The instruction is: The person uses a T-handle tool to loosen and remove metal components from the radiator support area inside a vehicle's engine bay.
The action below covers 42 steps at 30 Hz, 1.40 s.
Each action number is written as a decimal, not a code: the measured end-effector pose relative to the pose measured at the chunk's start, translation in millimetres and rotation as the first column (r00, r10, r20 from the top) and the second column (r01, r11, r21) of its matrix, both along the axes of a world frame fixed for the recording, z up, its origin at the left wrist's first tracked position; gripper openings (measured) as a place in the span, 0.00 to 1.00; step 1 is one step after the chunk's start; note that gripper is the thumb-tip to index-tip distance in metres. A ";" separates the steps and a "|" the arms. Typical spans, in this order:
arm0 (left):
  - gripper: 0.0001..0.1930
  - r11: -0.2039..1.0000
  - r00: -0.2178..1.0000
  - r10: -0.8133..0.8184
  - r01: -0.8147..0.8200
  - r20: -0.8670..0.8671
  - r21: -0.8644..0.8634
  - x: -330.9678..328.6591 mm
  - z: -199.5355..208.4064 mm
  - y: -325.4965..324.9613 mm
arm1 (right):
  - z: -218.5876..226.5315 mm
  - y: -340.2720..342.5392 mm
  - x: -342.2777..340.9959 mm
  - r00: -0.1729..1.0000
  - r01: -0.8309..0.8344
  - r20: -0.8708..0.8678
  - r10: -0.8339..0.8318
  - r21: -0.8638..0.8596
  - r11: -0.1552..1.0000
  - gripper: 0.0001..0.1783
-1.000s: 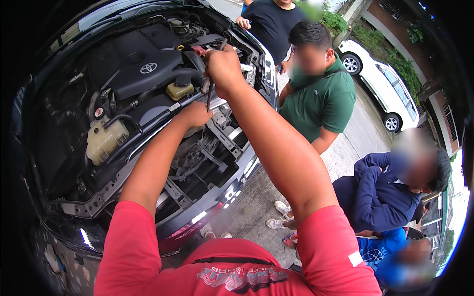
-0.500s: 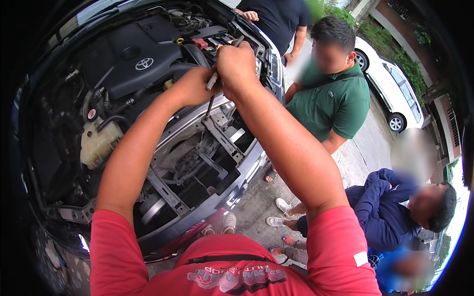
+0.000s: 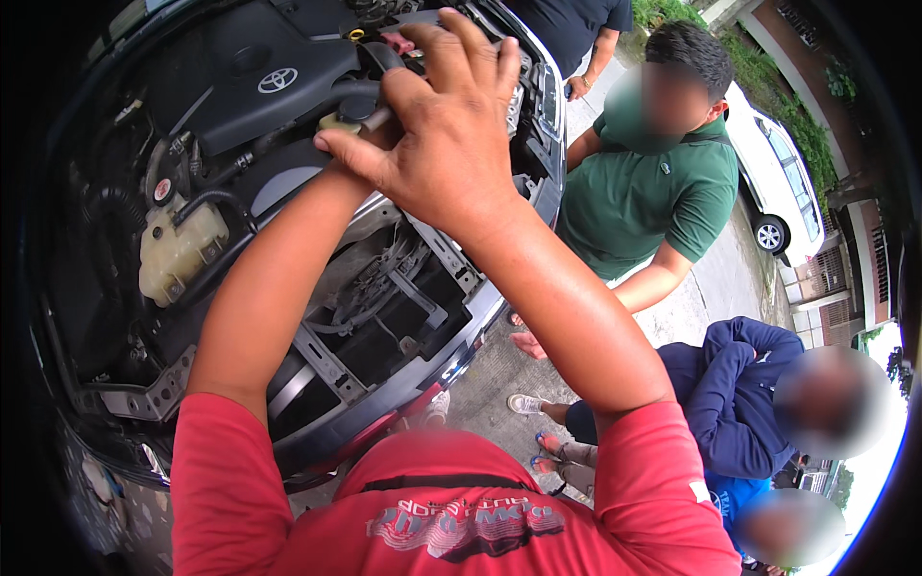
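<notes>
My right hand (image 3: 453, 149) is raised over the front of an open engine bay, its back toward me. Its fingers are spread and slightly bent, with the thumb held out to the left. What looks like one end of a grey metal bar handle (image 3: 380, 121) shows between thumb and forefinger. My left forearm (image 3: 274, 264) reaches up to the same place, but its hand is hidden behind the right one. Below the hands lies the car's bare metal front frame (image 3: 322, 360). The black engine cover (image 3: 226, 82) sits beyond, to the left.
A translucent coolant tank (image 3: 182, 252) stands at the bay's left. A person in a green shirt (image 3: 653, 197) is close on the right, with one in a dark blue jacket (image 3: 740, 403) and another in blue nearby. A white car (image 3: 783, 182) is parked behind.
My right hand has opened from its grip on the bar handle, and its fingers are now spread. The left hand has gone from view behind it. The green-shirted person's forearm now reaches toward the car.
</notes>
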<state>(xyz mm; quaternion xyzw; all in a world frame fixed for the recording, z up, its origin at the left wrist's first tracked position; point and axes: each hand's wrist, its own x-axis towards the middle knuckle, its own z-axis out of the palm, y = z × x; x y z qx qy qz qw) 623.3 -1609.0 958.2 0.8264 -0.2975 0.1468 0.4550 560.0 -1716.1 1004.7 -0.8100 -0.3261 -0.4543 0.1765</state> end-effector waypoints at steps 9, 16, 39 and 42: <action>0.17 0.988 0.975 0.140 -0.128 -0.170 0.081 0.8 12.6 -2.9 | -31.9 -4.3 16.4 0.563 -0.219 0.200 0.802 0.972 -0.089 0.26; 0.19 0.972 0.997 0.081 -0.077 -0.012 0.222 -18.3 14.0 -17.3 | 100.8 -46.5 63.5 -0.001 -0.221 -0.976 0.218 0.213 0.952 0.21; 0.18 0.979 0.994 -0.006 -0.016 0.108 0.203 2.8 4.2 12.6 | 108.5 17.3 83.8 0.576 -0.230 -0.741 -0.345 -0.552 0.802 0.15; 0.15 0.937 0.817 -0.286 0.348 0.501 -0.031 31.7 -5.5 31.0 | 87.6 48.8 14.1 0.962 -0.014 -0.191 -0.194 -0.745 0.666 0.12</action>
